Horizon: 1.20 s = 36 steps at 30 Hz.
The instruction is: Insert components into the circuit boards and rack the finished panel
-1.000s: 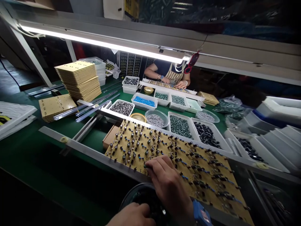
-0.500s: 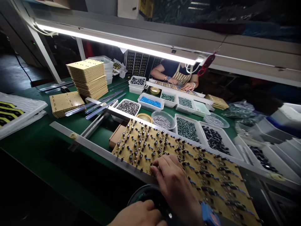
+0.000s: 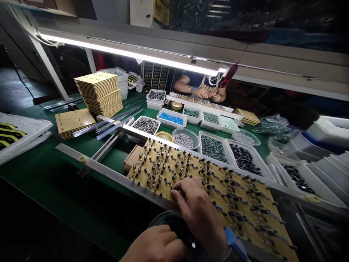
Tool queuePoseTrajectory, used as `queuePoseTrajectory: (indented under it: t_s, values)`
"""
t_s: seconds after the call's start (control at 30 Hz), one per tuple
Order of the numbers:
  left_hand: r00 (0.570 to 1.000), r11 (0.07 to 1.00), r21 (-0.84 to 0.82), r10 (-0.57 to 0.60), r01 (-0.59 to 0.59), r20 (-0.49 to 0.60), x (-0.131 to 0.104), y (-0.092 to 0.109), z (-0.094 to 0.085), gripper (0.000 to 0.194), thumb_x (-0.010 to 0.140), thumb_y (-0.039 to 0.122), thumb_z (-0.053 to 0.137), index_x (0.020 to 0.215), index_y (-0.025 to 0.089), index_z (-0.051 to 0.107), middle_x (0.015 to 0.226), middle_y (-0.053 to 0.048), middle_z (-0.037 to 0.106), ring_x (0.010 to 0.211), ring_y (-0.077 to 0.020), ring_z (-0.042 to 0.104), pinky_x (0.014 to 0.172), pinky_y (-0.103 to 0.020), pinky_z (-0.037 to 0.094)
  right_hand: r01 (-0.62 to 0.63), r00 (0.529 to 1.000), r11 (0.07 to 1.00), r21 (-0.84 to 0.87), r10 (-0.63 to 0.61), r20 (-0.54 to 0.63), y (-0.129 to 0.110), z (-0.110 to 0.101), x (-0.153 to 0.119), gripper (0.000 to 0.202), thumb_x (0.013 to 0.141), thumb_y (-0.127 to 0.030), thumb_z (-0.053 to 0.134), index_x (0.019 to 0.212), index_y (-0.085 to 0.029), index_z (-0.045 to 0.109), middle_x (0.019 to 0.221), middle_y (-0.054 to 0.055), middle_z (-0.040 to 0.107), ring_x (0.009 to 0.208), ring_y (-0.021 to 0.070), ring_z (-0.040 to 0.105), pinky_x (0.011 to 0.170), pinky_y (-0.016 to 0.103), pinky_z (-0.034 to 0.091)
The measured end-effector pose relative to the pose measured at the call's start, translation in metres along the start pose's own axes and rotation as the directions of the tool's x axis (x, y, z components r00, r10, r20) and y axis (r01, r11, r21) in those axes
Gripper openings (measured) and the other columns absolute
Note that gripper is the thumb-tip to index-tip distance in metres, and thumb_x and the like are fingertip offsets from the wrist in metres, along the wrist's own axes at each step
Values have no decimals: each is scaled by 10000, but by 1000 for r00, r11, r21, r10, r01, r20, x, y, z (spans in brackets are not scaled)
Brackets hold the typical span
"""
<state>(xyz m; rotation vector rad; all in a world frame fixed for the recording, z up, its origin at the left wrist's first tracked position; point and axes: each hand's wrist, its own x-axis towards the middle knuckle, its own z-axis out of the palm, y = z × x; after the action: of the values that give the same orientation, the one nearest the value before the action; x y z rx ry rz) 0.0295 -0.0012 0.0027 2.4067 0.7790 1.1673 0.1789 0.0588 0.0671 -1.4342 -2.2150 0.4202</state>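
My right hand, with a blue band at the wrist, is over the near edge of a tan circuit board panel. Its thumb and index finger are pinched together at the board surface; whatever is between them is too small or hidden to make out. The panel carries rows of black capacitors and small blue parts, and it lies between metal rails. At the bottom, my left hand is curled over a clear bowl of dark parts. Its fingertips are hidden inside.
Behind the panel stand bins of green parts, black capacitors and blue parts. Stacked boards rise at the left beside clear plastic tubes. Across the bench a person works under a lamp tube.
The whole view has shifted slightly. My right hand stays pinched at the board's near edge, and my left hand stays over the bowl. The other person's hands have moved closer together.
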Motion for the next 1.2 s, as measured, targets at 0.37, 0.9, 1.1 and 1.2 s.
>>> queuePoseTrajectory:
  t_s: [0.37,0.9,1.1,1.2]
  values:
    - [961,958,-262,-176,118,-212,-1,2,-5,111,877,214,624,966,204,689,792,-56,697,709,-161,646,644,-224,500,-47,999,998,53,46,18,0,-1,6,148,935,-127,553,804,-190,582,827,52,617,876,244,530,792,393,440]
    - [756,713,-547,-622,440,-202,-7,11,-50,108,889,225,662,983,245,712,839,-15,674,770,-149,653,702,-226,525,-84,996,993,85,80,45,1,-2,9,139,882,-156,640,761,-207,599,785,37,603,834,241,544,734,368,451]
    - [677,489,-737,-734,467,-58,-4,12,-54,151,914,275,651,1035,273,742,970,-11,719,921,-154,679,835,-201,527,14,999,999,52,-12,-36,2,-5,2,91,880,-149,649,867,-208,580,868,34,612,874,230,564,762,352,458]
    - [628,398,-792,-778,463,-23,-2,15,-52,130,890,298,689,1002,279,751,951,0,723,902,-146,685,814,-179,528,84,984,995,54,-74,-162,4,-11,-15,95,917,-204,611,1004,-217,575,947,43,627,903,212,590,796,326,469]
